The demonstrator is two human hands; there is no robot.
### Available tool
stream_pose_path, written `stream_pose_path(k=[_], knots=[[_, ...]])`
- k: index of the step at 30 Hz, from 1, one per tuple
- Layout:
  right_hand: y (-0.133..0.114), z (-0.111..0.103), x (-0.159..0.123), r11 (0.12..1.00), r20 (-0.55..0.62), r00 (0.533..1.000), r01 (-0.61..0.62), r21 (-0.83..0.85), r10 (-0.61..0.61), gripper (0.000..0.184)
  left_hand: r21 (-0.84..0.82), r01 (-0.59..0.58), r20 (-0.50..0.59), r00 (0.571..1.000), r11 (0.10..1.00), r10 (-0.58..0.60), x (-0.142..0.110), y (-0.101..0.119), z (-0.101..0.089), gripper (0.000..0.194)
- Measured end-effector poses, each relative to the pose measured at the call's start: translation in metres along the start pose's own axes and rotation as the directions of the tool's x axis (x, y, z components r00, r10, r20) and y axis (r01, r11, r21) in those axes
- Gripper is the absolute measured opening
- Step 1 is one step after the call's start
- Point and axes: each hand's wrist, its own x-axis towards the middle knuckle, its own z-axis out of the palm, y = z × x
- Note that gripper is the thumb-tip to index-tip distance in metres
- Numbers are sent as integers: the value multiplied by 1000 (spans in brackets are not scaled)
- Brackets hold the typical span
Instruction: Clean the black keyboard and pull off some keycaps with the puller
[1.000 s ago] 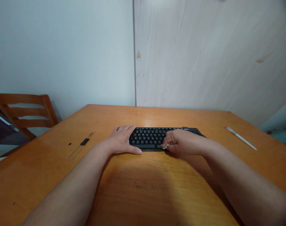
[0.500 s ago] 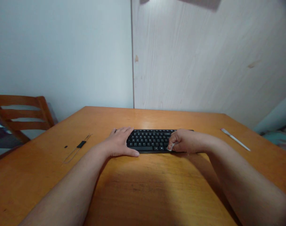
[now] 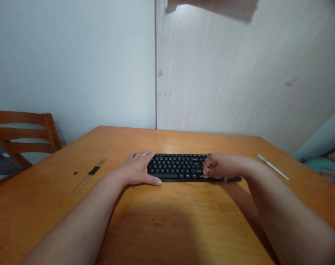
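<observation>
A black keyboard [image 3: 171, 163] lies flat on the wooden table, partly covered by both hands. Across its left end rests my left hand [image 3: 141, 169], fingers spread and thumb along the front edge. My right hand [image 3: 217, 165] is closed over the right part of the keys. Between its fingers pokes a small crumpled white tissue [image 3: 206, 173], touching the keys near the front edge. Most of the tissue is hidden in the hand.
At left on the table [image 3: 161, 221] lie a wire tool with a black middle [image 3: 93, 170] and a small black piece [image 3: 75, 173]. A slim white stick [image 3: 273, 167] with a reddish end lies at right. A wooden chair [image 3: 26, 132] stands beyond the left edge.
My right hand has moved a little to the right along the keys with the tissue, uncovering more keys. My left hand stays on the keyboard's left end. The view has tilted slightly.
</observation>
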Motion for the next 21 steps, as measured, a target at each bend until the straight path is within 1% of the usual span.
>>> stream_pose_path(k=[4,6,7,8,9,11,12,14,16,18,21], knots=[[2,-3,0,1000,3,1000,6,3,-6,15,-16,-1,-3,1000,1000,1,-1,2,-1,123],[1,-4,2,1000,-55,998,26,2,-26,18,-25,4,-2,1000,1000,-4,-2,3,-2,122],[0,-4,5,999,-115,992,49,-6,-50,20,-28,7,0,1000,1000,-7,-2,4,-2,122],[-1,-3,9,997,-193,978,79,-22,-82,22,-30,8,2,1000,1000,-8,-2,4,-2,123],[-3,-1,14,993,-275,954,111,-45,-119,24,-30,7,5,1000,1000,-7,-2,5,-3,123],[-6,4,26,983,-425,886,158,-97,-184,26,-25,8,8,1000,1000,-7,-2,5,-3,124],[-7,8,32,981,-467,863,159,-109,-192,27,-22,8,10,1000,1000,-8,-2,5,-3,124],[-9,15,44,983,-536,826,118,-138,-174,28,-17,7,13,1000,1000,-7,-2,6,-3,124],[-9,22,51,983,-545,824,69,-171,-153,30,-13,6,14,1000,1000,-6,-2,6,-3,124],[-9,26,54,978,-519,843,39,-205,-142,30,-11,3,15,1000,1000,-3,-2,6,-3,124],[-11,26,51,970,-465,874,25,-241,-138,31,-11,4,15,1000,1000,-4,-2,7,-3,125]])
